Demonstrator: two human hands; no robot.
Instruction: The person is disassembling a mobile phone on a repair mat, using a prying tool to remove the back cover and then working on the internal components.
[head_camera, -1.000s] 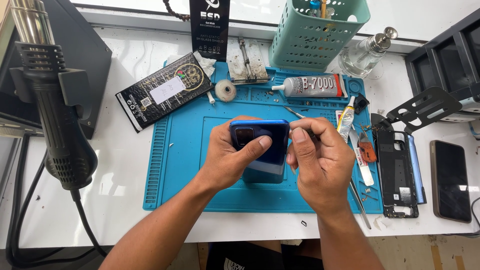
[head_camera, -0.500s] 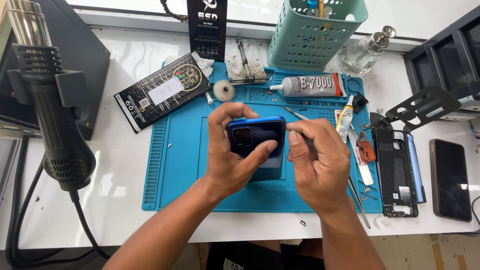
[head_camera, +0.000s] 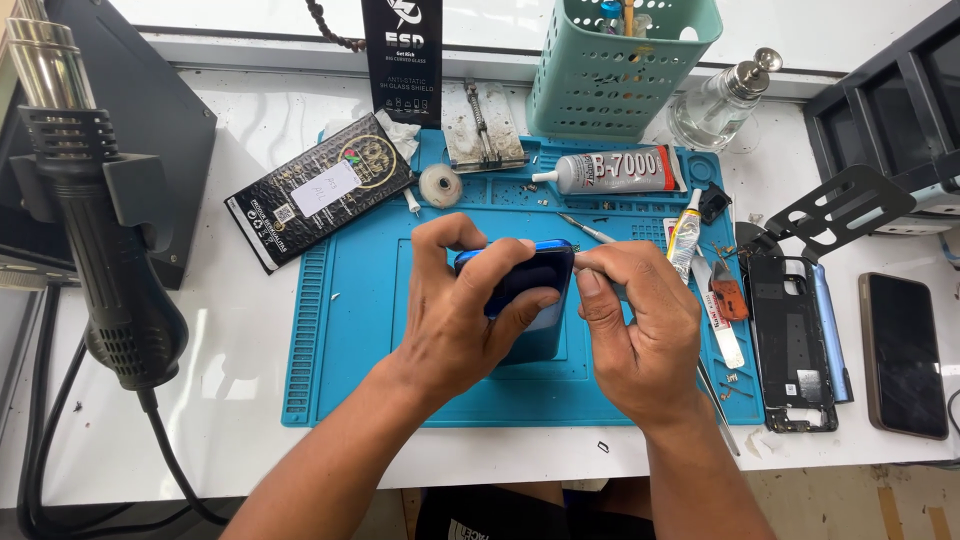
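A blue smartphone is held tilted above the blue repair mat, back side up. My left hand wraps over it from the left, thumb across its back. My right hand pinches the phone's top right corner with thumb and forefinger; a thin metal tool shows just past the fingertips, and I cannot tell whether the hand holds it.
A hot-air gun stands at the left. On the mat's far edge lie a glue tube, a black box and a tape roll. A green basket and a glass bottle stand behind. A phone frame and a dark phone lie right.
My left hand has shifted its grip, with the fingers now curled over the phone's top edge. The phone has tipped more steeply, and my right hand has closed in on its top right corner.
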